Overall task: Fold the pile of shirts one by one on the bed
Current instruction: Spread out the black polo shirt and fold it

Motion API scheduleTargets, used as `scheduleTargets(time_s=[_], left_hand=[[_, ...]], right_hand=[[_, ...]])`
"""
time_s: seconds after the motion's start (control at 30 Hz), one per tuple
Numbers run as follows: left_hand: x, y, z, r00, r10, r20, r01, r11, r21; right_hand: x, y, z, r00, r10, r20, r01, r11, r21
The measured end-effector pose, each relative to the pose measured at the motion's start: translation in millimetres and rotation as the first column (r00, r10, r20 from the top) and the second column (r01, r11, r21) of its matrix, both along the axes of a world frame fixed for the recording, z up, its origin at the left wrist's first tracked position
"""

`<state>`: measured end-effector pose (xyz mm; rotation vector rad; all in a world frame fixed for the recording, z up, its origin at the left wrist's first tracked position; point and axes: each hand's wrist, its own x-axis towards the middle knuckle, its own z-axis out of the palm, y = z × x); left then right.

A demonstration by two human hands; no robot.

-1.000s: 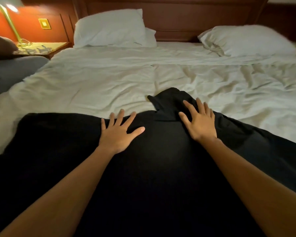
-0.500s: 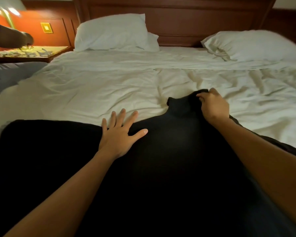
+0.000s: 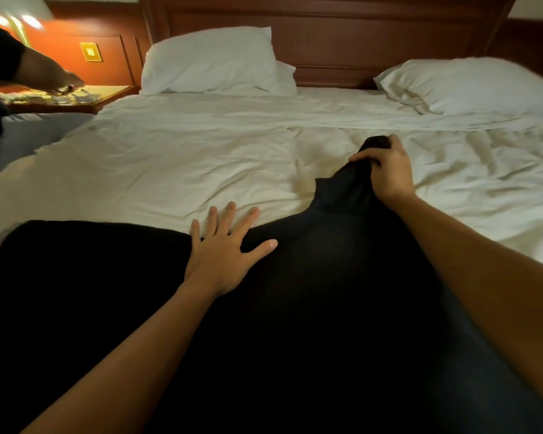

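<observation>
A black shirt [image 3: 311, 308] lies spread across the near part of the white bed [image 3: 176, 164]. My left hand [image 3: 226, 245] rests flat on the shirt's far edge, fingers spread, fingertips reaching onto the sheet. My right hand [image 3: 386, 170] grips a bunched end of the shirt, a sleeve or corner, and holds it stretched out toward the headboard. A pile of other shirts is not in view.
Two white pillows [image 3: 213, 61] [image 3: 470, 86] lie against the wooden headboard [image 3: 326, 36]. At the far left another person's arm [image 3: 41, 70] reaches over a lit bedside table [image 3: 63, 97]. The white sheet is rumpled on the right.
My right hand went from lying flat on the shirt to gripping its bunched end and has pulled it farther toward the headboard. My left hand stayed in place.
</observation>
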<state>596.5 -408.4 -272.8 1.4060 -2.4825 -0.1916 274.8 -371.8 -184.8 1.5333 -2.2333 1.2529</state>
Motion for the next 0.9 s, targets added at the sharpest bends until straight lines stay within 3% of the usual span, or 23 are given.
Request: scheduleTargets(time_s=[0.1,0.17,0.2,0.27,0.33,0.4,0.47,0.57,0.63,0.73,0.83,0.9], left_hand=[[-0.7,0.3,0.2,1.000,-0.003,0.005,0.003,1.000,-0.014],[-0.9,0.7,-0.5,1.000,-0.001,-0.004,0.001,1.000,-0.018],[-0.9,0.8,-0.6,1.000,-0.001,-0.005,0.001,1.000,-0.018],[-0.7,0.4,-0.3,1.000,-0.001,0.000,0.001,1.000,-0.016],[0.0,0.9,-0.3,1.000,-0.003,-0.002,0.003,1.000,-0.014],[0.7,2.0,-0.9,1.000,-0.003,-0.003,0.003,1.000,-0.019],[0.9,2.4,-2.6,1.000,-0.003,-0.010,0.003,1.000,-0.028],[-0.2,0.2,-3.6,1.000,0.000,-0.008,0.000,1.000,-0.029],[-0.7,-1.5,-3.1,1.000,0.007,0.009,-0.007,1.000,-0.030],[-1.3,-1.6,-2.9,1.000,0.013,0.007,-0.013,1.000,-0.028],[-1.3,-0.7,-3.6,1.000,0.013,-0.008,-0.013,0.999,-0.032],[-1.9,-0.5,-3.2,1.000,0.009,-0.009,-0.009,0.999,-0.032]], right_hand=[[8.7,-4.3,-1.1,0.951,-0.154,-0.267,0.206,0.962,0.180],[11.5,-13.7,13.4,0.914,0.055,-0.402,0.090,0.939,0.332],[14.0,-20.6,22.6,0.893,0.244,-0.379,-0.039,0.880,0.473],[21.8,-35.7,37.4,0.857,0.501,-0.124,-0.250,0.613,0.749],[32.0,-47.1,42.4,0.845,0.533,-0.039,-0.212,0.401,0.891],[35.9,-53.3,42.6,0.819,0.556,-0.143,-0.076,0.351,0.933],[33.6,-57.4,43.8,0.789,0.567,-0.236,-0.036,0.426,0.904],[28.0,-57.1,41.0,0.842,0.372,-0.390,-0.037,0.762,0.647],[33.7,-50.2,26.4,0.914,0.265,-0.309,-0.106,0.888,0.448],[47.8,-28.3,-3.3,0.960,0.255,-0.119,-0.187,0.894,0.408],[45.1,0.1,-26.3,0.977,0.087,-0.193,0.014,0.881,0.472],[37.2,17.7,-42.4,0.981,0.089,-0.172,0.029,0.811,0.585]])
